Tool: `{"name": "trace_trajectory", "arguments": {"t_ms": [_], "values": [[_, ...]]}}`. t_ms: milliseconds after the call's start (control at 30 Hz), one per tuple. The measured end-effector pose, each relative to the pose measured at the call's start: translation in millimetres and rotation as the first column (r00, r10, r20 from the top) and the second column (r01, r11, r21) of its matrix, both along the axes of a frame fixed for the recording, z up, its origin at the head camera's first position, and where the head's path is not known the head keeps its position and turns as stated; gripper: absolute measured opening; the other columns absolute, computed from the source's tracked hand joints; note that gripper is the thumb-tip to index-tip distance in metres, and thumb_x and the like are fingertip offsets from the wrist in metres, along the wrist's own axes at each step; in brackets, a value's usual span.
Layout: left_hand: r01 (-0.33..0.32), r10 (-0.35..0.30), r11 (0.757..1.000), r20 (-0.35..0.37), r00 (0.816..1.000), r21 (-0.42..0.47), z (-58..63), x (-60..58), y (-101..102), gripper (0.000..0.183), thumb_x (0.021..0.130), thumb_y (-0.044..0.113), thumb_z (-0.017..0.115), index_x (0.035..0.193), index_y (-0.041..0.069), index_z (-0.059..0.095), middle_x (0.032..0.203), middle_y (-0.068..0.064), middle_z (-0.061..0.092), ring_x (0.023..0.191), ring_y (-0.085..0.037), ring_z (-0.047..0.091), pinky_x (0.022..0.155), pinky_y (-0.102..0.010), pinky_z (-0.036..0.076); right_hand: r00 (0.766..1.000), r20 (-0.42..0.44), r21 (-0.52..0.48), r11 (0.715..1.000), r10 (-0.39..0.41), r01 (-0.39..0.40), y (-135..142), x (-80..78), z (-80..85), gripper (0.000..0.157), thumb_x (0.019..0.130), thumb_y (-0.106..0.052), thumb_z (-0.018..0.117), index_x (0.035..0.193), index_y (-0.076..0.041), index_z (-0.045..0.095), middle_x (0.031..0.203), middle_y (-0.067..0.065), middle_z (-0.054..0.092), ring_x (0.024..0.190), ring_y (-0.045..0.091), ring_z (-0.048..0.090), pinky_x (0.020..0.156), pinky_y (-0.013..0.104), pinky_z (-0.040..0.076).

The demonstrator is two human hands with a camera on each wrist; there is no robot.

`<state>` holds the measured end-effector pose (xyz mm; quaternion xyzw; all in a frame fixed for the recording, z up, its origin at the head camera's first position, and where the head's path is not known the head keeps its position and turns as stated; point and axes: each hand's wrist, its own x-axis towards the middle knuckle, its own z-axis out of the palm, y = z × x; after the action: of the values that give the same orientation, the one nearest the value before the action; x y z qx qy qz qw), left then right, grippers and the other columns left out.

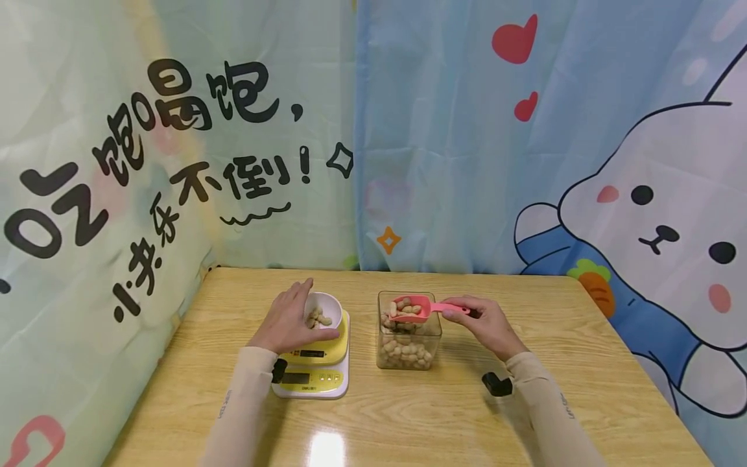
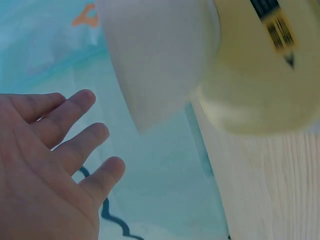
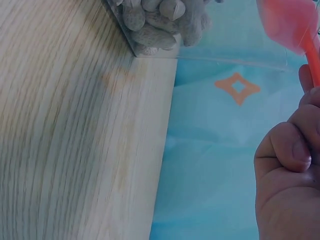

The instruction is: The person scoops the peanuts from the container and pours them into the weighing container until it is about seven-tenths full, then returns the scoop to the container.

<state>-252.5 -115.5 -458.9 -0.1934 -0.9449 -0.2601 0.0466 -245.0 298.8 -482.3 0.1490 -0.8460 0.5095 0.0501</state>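
Note:
My left hand [image 1: 286, 322] is beside a small white bowl [image 1: 329, 305] with several peanuts [image 1: 316, 318] in it; its fingers are extended. In the left wrist view a gap shows between those fingers and the bowl [image 2: 160, 60]. Under the bowl is a yellow-and-white kitchen scale [image 1: 328, 383]. My right hand [image 1: 489, 326] grips the handle of a pink scoop [image 1: 425, 309]. Peanuts [image 1: 403, 307] lie in the scoop, which is held over a clear square container [image 1: 436, 342]. More peanuts [image 1: 404, 353] fill part of that container. The right wrist view shows curled fingers at the scoop's handle [image 3: 313, 65].
Everything stands on a light wooden table [image 1: 397, 415]. Behind its far edge hangs a printed curtain [image 1: 432, 162], with another printed sheet [image 1: 262, 240] at the left. A black wrist camera [image 1: 497, 384] sits by the right sleeve, and another [image 1: 279, 370] by the left sleeve.

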Motion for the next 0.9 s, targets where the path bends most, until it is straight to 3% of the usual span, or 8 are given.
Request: {"name": "trace_trajectory", "arguments": {"t_ms": [233,433,600,900], "values": [[-0.067,0.065,0.998,0.068,0.996,0.021,-3.4,-0.1,-17.7,0.122,0.071,0.07,0.079,0.16,0.006,0.027,0.159,-0.02,0.036,0.144,-0.044,0.034,0.116,-0.059,0.028,1.0,-0.016,-0.003,1.0,0.004,-0.004,2.9,-0.3,-2.7,0.033,0.097,-0.026,0.071,0.125,-0.008,0.073,0.115,0.009,0.069,0.084,0.041,0.057,0.065,0.035,0.051],[-0.078,0.075,0.996,0.097,0.992,0.033,-15.3,0.0,-23.1,0.123,0.069,0.068,0.082,0.159,0.004,0.029,0.152,-0.021,0.044,0.137,-0.042,0.044,0.112,-0.058,0.034,1.0,-0.025,-0.028,1.0,0.004,-0.005,2.7,-0.1,-4.1,0.028,0.097,-0.023,0.072,0.122,-0.009,0.074,0.109,0.008,0.071,0.078,0.039,0.053,0.059,0.031,0.045],[-0.076,0.069,0.995,0.106,0.992,0.06,-27.1,-1.4,-22.2,0.121,0.068,0.066,0.084,0.157,0.001,0.033,0.141,-0.019,0.053,0.126,-0.036,0.052,0.107,-0.054,0.04,1.0,-0.023,-0.031,0.999,0.006,-0.007,2.1,1.7,-2.7,0.031,0.098,-0.021,0.071,0.125,-0.006,0.073,0.113,0.01,0.071,0.083,0.035,0.059,0.065,0.034,0.051],[-0.093,0.076,0.988,0.135,0.988,0.121,-35.7,-4.1,-22.7,0.115,0.067,0.064,0.086,0.154,0.005,0.039,0.136,-0.013,0.057,0.121,-0.031,0.055,0.102,-0.051,0.045,0.999,-0.03,-0.014,1.0,-0.02,0.019,-4.9,2.2,17.0,0.033,0.097,-0.026,0.072,0.125,-0.01,0.073,0.112,0.007,0.069,0.079,0.023,0.055,0.066,0.03,0.046]]}}
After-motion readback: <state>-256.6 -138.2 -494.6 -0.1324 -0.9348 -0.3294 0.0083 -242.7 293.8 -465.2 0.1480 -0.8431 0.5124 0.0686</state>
